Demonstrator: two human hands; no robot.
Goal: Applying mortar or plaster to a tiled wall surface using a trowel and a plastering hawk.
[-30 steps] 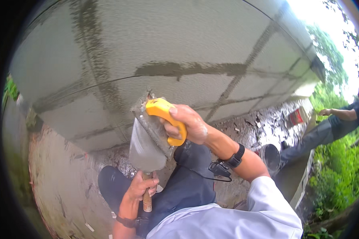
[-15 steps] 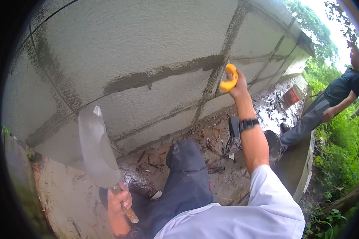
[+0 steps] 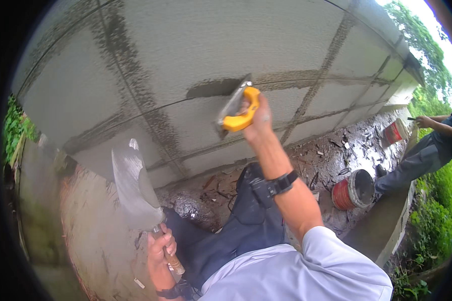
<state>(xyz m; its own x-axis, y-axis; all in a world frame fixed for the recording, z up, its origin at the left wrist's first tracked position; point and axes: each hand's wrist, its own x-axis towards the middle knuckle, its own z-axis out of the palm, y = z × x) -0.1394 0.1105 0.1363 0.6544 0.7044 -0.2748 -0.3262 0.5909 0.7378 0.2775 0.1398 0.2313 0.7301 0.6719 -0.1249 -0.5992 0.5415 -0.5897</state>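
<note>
1. Block wall (image 3: 196, 45): grey rendered face with darker mortar joints running across and down it. Since half a second ago the view has swung so that the horizontal joint at mid-wall sits more centrally, and a fresh, darker wet patch of mortar (image 3: 211, 88) shows along that joint just left of the tool. In my judgement, filling of this joint is under way and is moving along its length.

2. Large trowel (image 3: 133, 185): a broad steel blade, smeared grey, held upright near the wall's lower left. It stands about where it stood half a second ago, well apart from the joint being worked.

3. Right hand (image 3: 258, 118): raised to the mid-wall joint, fingers wrapped fully round the yellow handle of the small jointing trowel (image 3: 236, 110). A second ago this tool was down at the large trowel's blade; it now lies with its narrow blade pressed against the wall at the joint.

4. Left hand (image 3: 160, 246): closed tight round the wooden handle of the large trowel, low at the wall's left foot.

5. Surroundings: a red bucket (image 3: 354, 189) stands on the rubble-strewn ground at the wall's right foot; another person (image 3: 427, 145) works further right.
</note>
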